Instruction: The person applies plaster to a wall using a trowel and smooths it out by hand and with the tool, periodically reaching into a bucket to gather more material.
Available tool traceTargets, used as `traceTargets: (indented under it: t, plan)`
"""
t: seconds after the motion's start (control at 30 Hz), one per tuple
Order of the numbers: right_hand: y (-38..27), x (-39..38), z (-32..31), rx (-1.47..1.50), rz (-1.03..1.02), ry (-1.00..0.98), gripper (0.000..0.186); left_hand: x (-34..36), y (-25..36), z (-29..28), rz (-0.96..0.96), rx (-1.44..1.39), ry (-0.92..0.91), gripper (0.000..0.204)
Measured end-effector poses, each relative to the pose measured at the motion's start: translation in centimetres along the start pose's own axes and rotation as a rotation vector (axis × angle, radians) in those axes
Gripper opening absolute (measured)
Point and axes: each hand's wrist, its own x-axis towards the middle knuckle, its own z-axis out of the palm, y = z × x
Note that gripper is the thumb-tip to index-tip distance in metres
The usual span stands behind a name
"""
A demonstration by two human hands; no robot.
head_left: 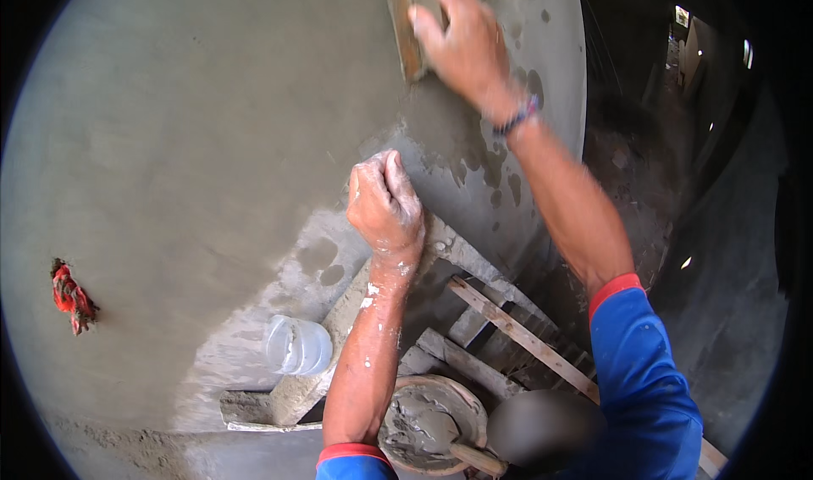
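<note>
Wall [195,141] of grey cement render, matt and fine-grained, darker and wet-looking in patches near the wooden float [405,31]. Float worn, bare timber, smeared with mortar. Left hand [385,205] and right hand [466,44] dusted with pale dried cement. Pan [398,395] crusted, holding wet, glossy grey mortar. Cup [296,344] of clear, thin plastic. Planks [525,340] of rough, unpainted wood. Sleeves [644,378] of smooth blue cloth, red-trimmed.

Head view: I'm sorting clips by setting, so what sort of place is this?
Probably a building site during plastering. The right hand presses a wooden float on a wet grey rendered wall, a pan of mortar sits below, and rough planks lie nearby.
</note>
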Motion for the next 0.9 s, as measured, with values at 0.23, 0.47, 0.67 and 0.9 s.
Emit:
traceTargets:
  t: [0.23,0.47,0.67,0.9]
  plan:
    - [2.5,-14.4,1.8,0.120,0.112,-0.087,0.050,-0.5,0.4,0.4,-0.041,-0.054,0.018,0.005]
    - [5.0,-17.6,-3.4,0.047,0.237,-0.187,0.048,0.6,0.0,0.2,0.131,0.035,0.092,0.005]
    - [-0.9,3.8,-1.2,0.053,-0.059,-0.115,0.045,0.5,-0.1,0.4,0.114,-0.035,0.078,0.004]
    - [1.1,-15.8,1.0,0.054,0.204,-0.319,0.053,0.3,0.2,-0.2,0.117,-0.021,0.060,0.005]
